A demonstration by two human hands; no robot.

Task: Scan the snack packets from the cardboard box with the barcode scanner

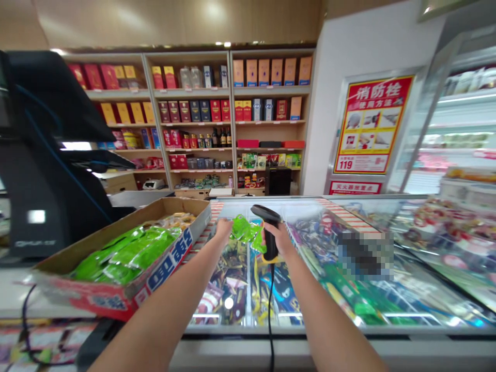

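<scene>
My left hand (222, 228) is closed on a bright green snack packet (245, 231) and holds it up over the glass-topped freezer (310, 268). My right hand (279, 238) grips a black barcode scanner (266, 227) by its handle, the head turned toward the packet. The scanner's black cable (270, 310) hangs straight down between my forearms. To the left lies an open cardboard box (127, 289) filled with several more green packets (127, 250).
A black checkout terminal (42, 155) stands at the left behind the box. Wooden shelves (228, 124) of boxed goods and bottles line the back wall. A red fire-hydrant notice (368, 124) hangs on the white wall, and a lit cooler (457, 119) stands at the right.
</scene>
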